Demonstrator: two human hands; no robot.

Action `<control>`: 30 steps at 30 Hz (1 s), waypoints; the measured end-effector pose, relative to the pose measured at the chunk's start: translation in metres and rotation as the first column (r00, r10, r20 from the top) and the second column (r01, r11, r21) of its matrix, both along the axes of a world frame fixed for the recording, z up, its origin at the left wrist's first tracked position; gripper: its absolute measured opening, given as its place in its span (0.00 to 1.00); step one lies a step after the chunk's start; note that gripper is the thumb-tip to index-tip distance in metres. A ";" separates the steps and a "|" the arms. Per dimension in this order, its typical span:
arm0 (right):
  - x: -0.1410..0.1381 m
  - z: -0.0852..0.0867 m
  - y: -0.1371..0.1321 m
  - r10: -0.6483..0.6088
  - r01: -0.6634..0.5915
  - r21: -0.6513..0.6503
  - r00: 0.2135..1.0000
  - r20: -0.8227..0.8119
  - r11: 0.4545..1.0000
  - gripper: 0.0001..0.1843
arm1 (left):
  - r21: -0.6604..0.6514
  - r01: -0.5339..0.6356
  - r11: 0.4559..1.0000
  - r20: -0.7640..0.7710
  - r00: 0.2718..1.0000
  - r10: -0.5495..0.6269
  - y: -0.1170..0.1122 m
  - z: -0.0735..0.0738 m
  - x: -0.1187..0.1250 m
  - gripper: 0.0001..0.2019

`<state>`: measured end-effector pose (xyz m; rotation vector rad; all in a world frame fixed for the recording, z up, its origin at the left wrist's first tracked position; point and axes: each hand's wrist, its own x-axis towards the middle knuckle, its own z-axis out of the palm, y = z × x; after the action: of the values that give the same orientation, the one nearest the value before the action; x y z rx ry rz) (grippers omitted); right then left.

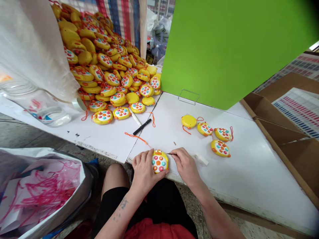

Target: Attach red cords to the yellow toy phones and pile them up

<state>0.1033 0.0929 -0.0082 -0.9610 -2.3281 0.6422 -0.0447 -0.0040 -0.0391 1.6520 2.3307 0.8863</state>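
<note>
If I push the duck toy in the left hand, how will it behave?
The duck toy looks like glossy, hard plastic, so probably stiff and a bit slippery. Its flattish, rounded body may rock but hardly roll. The thin orange cord should flop.

Bright, soft light; pale sheen on white tabletop [249,179]; edges stretched; top-right corner darkened.

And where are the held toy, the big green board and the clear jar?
Held toy [159,162]: head view, dotted front.
Green board [219,49]: head view, flat middle.
Clear jar [35,107]: head view, side wall.
</note>
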 end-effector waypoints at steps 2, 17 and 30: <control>-0.006 -0.001 -0.001 -0.008 0.005 0.049 0.998 0.064 0.999 0.12 | 0.000 0.005 1.000 0.005 1.000 -0.005 0.000 0.000 0.000 0.43; -0.018 -0.005 -0.011 -0.127 0.003 0.364 0.939 0.318 0.931 0.07 | -0.004 0.009 1.000 0.026 1.000 -0.009 -0.001 0.002 0.000 0.42; -0.017 -0.008 -0.012 -0.122 0.002 0.369 0.945 0.302 0.929 0.08 | -0.014 0.010 1.000 0.023 1.000 -0.010 0.000 0.003 0.000 0.43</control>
<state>0.0859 0.0808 -0.0161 -1.0146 -2.5589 0.0124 -0.0446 -0.0038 -0.0357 1.6378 2.3063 0.8804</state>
